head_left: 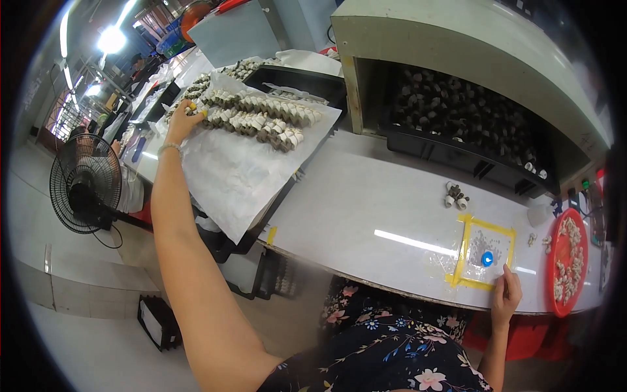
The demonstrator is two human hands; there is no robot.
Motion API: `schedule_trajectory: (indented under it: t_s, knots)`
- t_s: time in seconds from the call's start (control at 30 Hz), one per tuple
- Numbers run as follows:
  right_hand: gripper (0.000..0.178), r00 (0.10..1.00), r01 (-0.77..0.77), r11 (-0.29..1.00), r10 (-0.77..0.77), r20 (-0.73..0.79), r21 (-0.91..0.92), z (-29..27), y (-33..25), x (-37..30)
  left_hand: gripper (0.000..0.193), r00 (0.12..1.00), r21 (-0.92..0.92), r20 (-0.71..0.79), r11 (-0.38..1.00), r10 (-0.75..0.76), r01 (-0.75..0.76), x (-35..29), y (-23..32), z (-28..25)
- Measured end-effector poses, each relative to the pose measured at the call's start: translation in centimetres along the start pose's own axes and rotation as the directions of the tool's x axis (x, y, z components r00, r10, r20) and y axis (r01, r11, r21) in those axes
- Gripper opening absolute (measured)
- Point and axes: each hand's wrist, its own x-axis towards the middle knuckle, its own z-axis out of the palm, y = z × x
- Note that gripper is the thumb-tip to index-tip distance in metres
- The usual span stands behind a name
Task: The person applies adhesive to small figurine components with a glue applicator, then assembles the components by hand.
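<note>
My left hand [185, 123] is stretched out to the far left, with yellow covers on its fingertips. Its fingers are closed at the left end of rows of small white-and-dark-brown pieces [251, 121]; whatever they grip is hidden. Those rows lie on a white sheet [228, 171] over a black tray. On the right, my right hand [507, 294] rests at the table's front edge, fingers drawn together, anything in them too small to make out. Just beyond it, a small blue round cap [487, 259] sits inside a smudged square framed with yellow tape [464, 251].
Several loose white-and-brown pieces [456, 196] lie behind the taped square. At the right stands a red tray [569, 261] of small white pieces. A black bin [457, 147] full of pieces sits under a pale shelf [444, 32]. A black fan [85, 183] stands at the left.
</note>
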Motion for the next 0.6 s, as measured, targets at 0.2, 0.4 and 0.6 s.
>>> schedule_trajectory:
  t_s: [0.2,0.4,0.6]
  knots:
    - [0.029,1.000,-0.006,1.000,0.006,0.004,-0.016,0.5,-0.2,0.5,0.048,0.999,-0.126,0.017,0.991,0.042,-0.039,1.1,-1.8,0.6]
    - [0.031,1.000,-0.014,0.999,0.015,0.006,-0.044,0.5,0.2,0.4,0.047,0.998,-0.131,0.064,0.991,0.028,-0.019,0.2,-0.7,1.3]
    - [0.031,1.000,-0.010,0.998,0.009,-0.011,-0.056,-0.2,-0.5,0.0,0.051,0.996,-0.161,-0.078,0.986,0.037,-0.049,1.8,-3.1,3.9]
